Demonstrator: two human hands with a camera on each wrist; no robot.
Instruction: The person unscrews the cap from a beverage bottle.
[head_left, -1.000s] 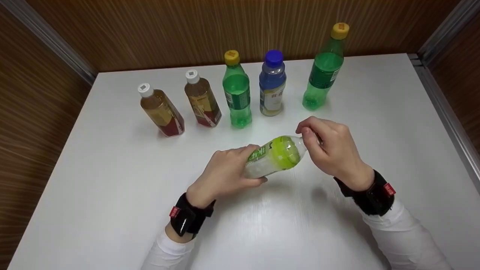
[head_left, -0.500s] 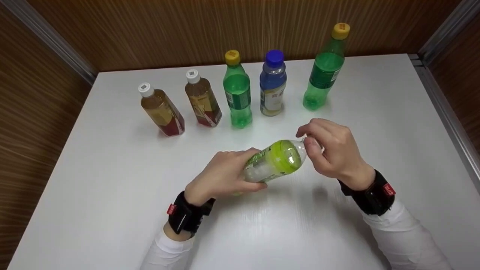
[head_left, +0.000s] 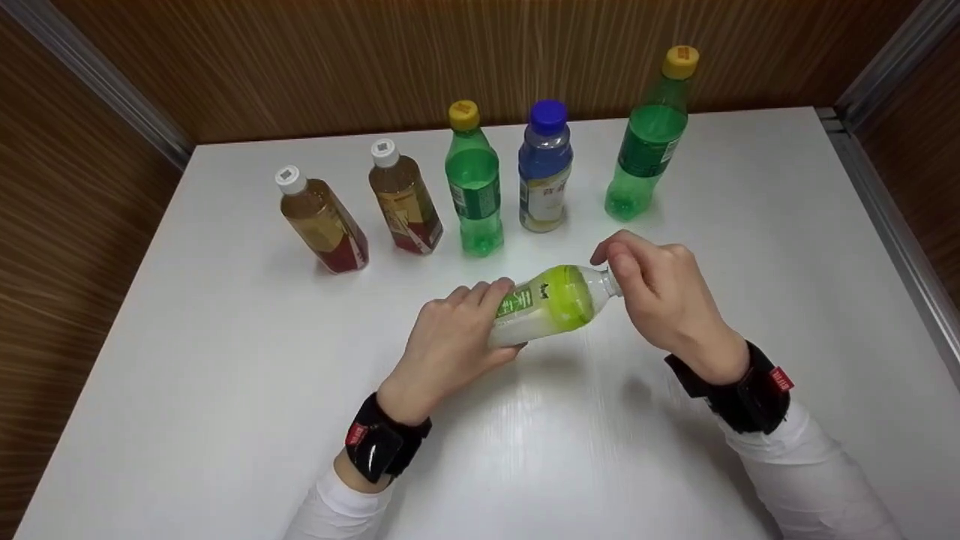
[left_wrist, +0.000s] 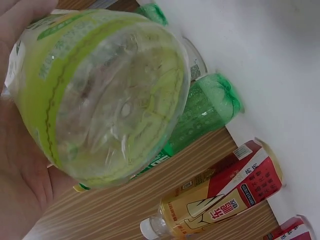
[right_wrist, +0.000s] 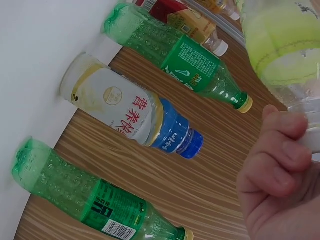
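Note:
My left hand [head_left: 454,337] grips a clear bottle [head_left: 566,300] with a lime-green and white label around its body. The bottle is held tilted above the table, its neck pointing right and its base facing the left wrist camera. At the neck end, the curled fingers and thumb of my right hand [head_left: 664,292] pinch a whitish cap [right_wrist: 311,139]. Most of that cap is hidden behind the fingers. In the left wrist view the translucent bottle base [left_wrist: 125,107] fills much of the picture.
Behind the hands stand two brown drink bottles [head_left: 324,225] [head_left: 406,202], two green bottles [head_left: 475,187] [head_left: 646,150] with yellow caps, and a blue-capped bottle [head_left: 545,180]. All are upright on the white table [head_left: 225,360]. Wood-grain panels [head_left: 360,60] border the table.
The held bottle dipped slightly, then rose and levelled, showing more of its neck. My right hand's fingers and thumb have shifted around the cap. The standing bottles have not moved.

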